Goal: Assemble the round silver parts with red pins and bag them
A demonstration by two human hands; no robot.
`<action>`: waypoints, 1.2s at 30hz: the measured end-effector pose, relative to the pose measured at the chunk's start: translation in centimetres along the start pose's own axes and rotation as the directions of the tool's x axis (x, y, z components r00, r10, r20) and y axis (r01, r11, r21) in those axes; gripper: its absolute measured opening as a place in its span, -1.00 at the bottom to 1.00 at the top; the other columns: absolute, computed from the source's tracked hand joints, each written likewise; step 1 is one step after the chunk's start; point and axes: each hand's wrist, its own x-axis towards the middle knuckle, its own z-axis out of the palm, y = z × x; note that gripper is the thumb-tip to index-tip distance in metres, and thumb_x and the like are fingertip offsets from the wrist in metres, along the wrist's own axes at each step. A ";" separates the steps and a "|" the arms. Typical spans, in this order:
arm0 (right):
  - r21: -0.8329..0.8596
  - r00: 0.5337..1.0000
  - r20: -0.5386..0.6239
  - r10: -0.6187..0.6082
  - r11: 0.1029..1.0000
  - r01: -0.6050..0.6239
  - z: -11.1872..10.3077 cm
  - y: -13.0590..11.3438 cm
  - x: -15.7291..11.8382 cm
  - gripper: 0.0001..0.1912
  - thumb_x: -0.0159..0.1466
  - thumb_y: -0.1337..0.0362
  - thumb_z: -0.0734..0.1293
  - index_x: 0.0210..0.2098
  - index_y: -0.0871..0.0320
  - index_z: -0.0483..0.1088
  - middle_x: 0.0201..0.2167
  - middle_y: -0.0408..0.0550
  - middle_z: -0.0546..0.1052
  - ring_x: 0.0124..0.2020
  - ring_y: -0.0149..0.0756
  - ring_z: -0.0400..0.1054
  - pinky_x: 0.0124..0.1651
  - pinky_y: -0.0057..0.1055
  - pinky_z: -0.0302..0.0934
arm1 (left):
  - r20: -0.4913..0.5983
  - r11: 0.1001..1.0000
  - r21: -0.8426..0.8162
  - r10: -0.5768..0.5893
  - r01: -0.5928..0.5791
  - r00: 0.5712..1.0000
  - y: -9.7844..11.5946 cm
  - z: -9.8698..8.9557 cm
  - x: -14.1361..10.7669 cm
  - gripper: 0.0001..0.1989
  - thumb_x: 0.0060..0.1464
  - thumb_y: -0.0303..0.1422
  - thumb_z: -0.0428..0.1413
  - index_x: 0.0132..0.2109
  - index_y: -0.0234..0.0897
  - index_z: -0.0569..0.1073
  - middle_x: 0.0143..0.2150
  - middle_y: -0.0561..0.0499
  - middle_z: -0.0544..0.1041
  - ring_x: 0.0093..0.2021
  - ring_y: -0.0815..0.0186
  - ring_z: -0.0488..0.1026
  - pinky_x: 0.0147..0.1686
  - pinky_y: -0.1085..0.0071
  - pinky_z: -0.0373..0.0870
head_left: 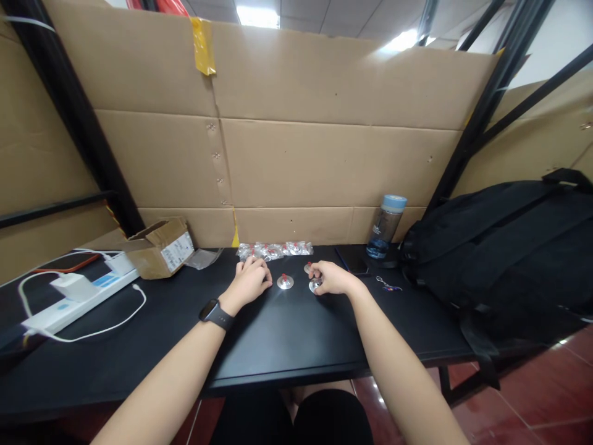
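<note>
Head view: beside the suction cup [285, 283], our right hand [330, 277] pinches a second cup [314, 287], seemingly steadying it; our left hand's [250, 283] grip, we can't tell.

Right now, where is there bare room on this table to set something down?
The widest patch is the front of the table, between left forearm and right forearm; a smaller one lies between left forearm and white cable. It's crowded at the back, around discs and packets, and far left, at power strip and box.
</note>
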 end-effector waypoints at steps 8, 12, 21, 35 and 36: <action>0.068 0.988 0.154 0.011 0.997 -0.021 -1.1 -0.4 -0.6 -0.57 -0.12 0.41 0.53 -0.21 0.14 0.58 -0.27 -0.11 0.60 -0.28 -0.25 0.48 -0.22 -0.46 0.26 | -0.083 0.991 -0.090 -0.103 0.096 0.991 0.5 -1.3 0.3 -0.84 0.30 -0.36 0.02 -0.24 -0.18 0.47 -0.25 0.00 0.61 -0.10 0.14 0.45 -0.02 0.16 0.13; 0.097 0.998 0.044 -0.041 0.995 0.037 -1.1 -0.6 -0.6 -0.58 -0.12 0.44 0.53 -0.22 0.13 0.57 -0.28 -0.14 0.60 -0.30 -0.29 0.47 -0.23 -0.46 0.25 | -0.089 0.945 -0.314 -0.129 0.095 0.988 1.1 -2.2 0.5 -0.85 0.25 -0.24 0.09 -0.23 -0.16 0.51 -0.24 0.08 0.64 -0.25 0.26 0.54 -0.04 0.25 0.24; 0.504 0.927 -0.352 -0.128 0.809 0.303 0.0 -3.7 0.2 -0.60 0.07 0.23 0.55 -0.11 0.11 0.49 -0.13 -0.03 0.59 -0.14 -0.23 0.49 -0.10 -0.34 0.33 | -0.066 0.723 -0.689 -0.135 0.053 0.989 2.0 -0.7 1.1 -0.76 0.07 -0.19 0.27 -0.17 -0.22 0.61 -0.20 -0.04 0.67 -0.20 0.18 0.60 -0.13 0.32 0.46; 0.654 0.901 -0.419 -0.110 0.652 0.384 2.8 -6.6 0.9 -0.57 0.07 0.20 0.57 -0.12 0.08 0.41 -0.04 -0.01 0.56 0.02 -0.14 0.50 -0.03 -0.28 0.37 | -0.220 0.737 -0.667 -0.051 -0.112 0.974 2.3 0.5 1.5 -0.78 0.20 -0.19 0.18 -0.23 -0.25 0.60 -0.14 -0.08 0.55 -0.05 0.17 0.48 0.08 0.24 0.34; 0.657 0.900 -0.422 -0.108 0.648 0.386 2.7 -6.5 0.9 -0.57 0.06 0.20 0.57 -0.13 0.08 0.42 -0.04 0.00 0.56 0.01 -0.15 0.50 -0.05 -0.29 0.37 | -0.225 0.746 -0.656 -0.048 -0.114 0.973 2.3 0.5 1.5 -0.78 0.21 -0.20 0.17 -0.23 -0.25 0.59 -0.13 -0.08 0.52 -0.04 0.18 0.47 0.09 0.24 0.33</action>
